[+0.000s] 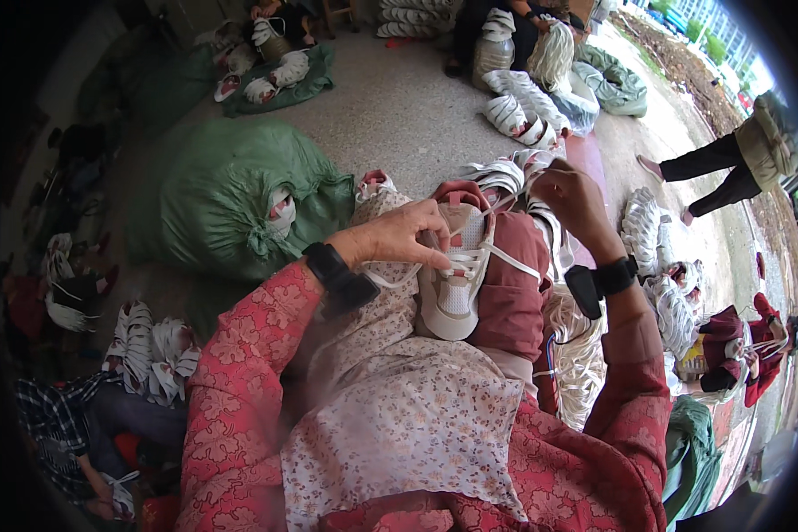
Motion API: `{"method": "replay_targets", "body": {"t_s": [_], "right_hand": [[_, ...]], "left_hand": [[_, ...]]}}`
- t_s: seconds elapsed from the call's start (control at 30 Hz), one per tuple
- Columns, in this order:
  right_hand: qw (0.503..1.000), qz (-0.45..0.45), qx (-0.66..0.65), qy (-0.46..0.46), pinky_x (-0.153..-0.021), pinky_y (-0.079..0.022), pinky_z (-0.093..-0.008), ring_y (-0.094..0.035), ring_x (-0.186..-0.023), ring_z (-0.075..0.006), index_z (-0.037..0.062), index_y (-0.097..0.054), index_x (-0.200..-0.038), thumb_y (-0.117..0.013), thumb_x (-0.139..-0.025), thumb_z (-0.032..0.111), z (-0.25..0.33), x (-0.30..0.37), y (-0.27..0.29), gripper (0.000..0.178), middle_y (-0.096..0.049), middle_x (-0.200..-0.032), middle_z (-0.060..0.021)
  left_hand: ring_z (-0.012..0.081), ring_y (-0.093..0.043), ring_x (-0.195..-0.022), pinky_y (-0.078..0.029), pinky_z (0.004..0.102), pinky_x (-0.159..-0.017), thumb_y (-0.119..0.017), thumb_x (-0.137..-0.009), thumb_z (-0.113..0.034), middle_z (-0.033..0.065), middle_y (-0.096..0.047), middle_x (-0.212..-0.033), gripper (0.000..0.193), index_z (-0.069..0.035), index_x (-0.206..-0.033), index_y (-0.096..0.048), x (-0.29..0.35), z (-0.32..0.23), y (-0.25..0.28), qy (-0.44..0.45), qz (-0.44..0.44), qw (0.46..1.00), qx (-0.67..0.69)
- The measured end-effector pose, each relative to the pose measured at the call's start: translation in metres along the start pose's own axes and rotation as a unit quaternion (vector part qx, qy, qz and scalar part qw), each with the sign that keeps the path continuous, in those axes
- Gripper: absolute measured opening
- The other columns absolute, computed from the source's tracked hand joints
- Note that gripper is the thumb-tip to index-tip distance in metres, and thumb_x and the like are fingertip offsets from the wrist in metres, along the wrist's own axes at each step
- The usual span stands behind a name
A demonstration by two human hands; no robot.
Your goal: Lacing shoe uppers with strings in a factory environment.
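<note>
1. On the shoe [453, 306], the small pink tongue patch is too small for reading.
2. I count one shoe in work, two hands, and two dark wrist bands [329, 265], one on each wrist.
3. This shoe, beige and white, lies on the person's lap, between the hands, its toe toward the body.
4. The left hand [390, 238] has bent fingers at the lacing, thumb and forefinger close together; whether they pinch, I cannot tell.
5. The right hand [572, 199] is raised beside the shoe, its fingertips closed on a white lace [512, 260].
6. A flowered apron [390, 426] covers the lap.
7. On the grey speckled floor [390, 106] stands one large green sack [222, 195], near the left forearm.
8. At right, the room opens to outdoors.
</note>
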State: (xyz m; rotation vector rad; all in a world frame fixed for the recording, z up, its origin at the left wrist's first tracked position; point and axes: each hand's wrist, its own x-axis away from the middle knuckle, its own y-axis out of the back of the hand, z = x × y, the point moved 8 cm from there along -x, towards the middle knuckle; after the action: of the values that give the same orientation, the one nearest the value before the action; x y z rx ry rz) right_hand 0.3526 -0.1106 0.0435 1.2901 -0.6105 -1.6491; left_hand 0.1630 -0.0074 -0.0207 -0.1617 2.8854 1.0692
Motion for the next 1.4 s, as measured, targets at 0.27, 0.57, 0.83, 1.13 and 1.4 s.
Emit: {"method": "replay_targets", "body": {"t_s": [0.27,0.57,0.83,1.13,1.4], "right_hand": [[0.56,0.063,-0.798,-0.213,-0.081,-0.051,-0.0283,-0.063,-0.089,-0.0194,-0.0011,-0.063,-0.099,-0.045,-0.099,0.021,0.032,0.014,-0.07,0.028,-0.066,-0.102,-0.0116],[0.425,-0.127,-0.869,-0.219,-0.097,-0.047,-0.0443,-0.062,-0.089,-0.0306,-0.0057,-0.059,-0.088,-0.042,-0.094,0.01,-0.089,0.039,-0.067,0.024,-0.063,-0.083,-0.0163],[0.207,-0.442,-0.843,-0.226,-0.071,-0.043,-0.0388,-0.043,-0.066,-0.0198,0.0006,-0.042,-0.078,-0.042,-0.085,0.001,-0.287,0.212,0.115,0.007,-0.039,-0.07,-0.0061],[0.412,-0.39,-0.808,-0.157,-0.095,-0.049,-0.0422,-0.061,-0.097,-0.0258,-0.0086,-0.051,-0.12,-0.057,-0.095,0.004,-0.166,0.141,0.131,0.029,-0.064,-0.108,-0.0168],[0.541,-0.335,-0.739,-0.222,-0.057,-0.055,-0.0212,-0.062,-0.071,-0.0119,0.0129,-0.037,-0.147,-0.046,-0.102,0.008,-0.117,0.131,0.156,0.046,-0.061,-0.097,-0.0115]], "left_hand": [[0.0162,-0.053,-0.094,-0.046,0.029,-0.081,-0.08,-0.069,-0.017,0.0041,-0.051,-0.099,0.019,-0.006,-0.079,-0.068,-0.008,0.016,-0.013,0.057,0.018,0.998,-0.009],[0.0156,-0.05,-0.096,-0.042,0.0265,-0.084,-0.087,-0.064,-0.021,0.0026,-0.045,-0.107,0.031,-0.005,-0.077,-0.065,-0.003,0.013,-0.012,0.101,0.103,0.983,0.113],[0.0184,-0.045,-0.106,-0.039,0.0281,-0.091,-0.088,-0.067,-0.03,0.0038,-0.043,-0.107,0.043,-0.011,-0.102,-0.072,-0.005,0.0,-0.014,0.049,0.096,0.99,0.095],[0.0276,-0.063,-0.084,-0.053,0.0361,-0.077,-0.077,-0.075,-0.026,0.0111,-0.054,-0.096,0.041,-0.013,-0.113,-0.067,-0.008,-0.035,-0.01,-0.1,-0.053,0.963,-0.245],[0.0256,-0.065,-0.081,-0.054,0.037,-0.066,-0.062,-0.077,-0.013,0.0089,-0.056,-0.085,0.012,-0.005,-0.083,-0.056,-0.034,-0.078,-0.141,-0.184,0.061,0.923,-0.332]]}}
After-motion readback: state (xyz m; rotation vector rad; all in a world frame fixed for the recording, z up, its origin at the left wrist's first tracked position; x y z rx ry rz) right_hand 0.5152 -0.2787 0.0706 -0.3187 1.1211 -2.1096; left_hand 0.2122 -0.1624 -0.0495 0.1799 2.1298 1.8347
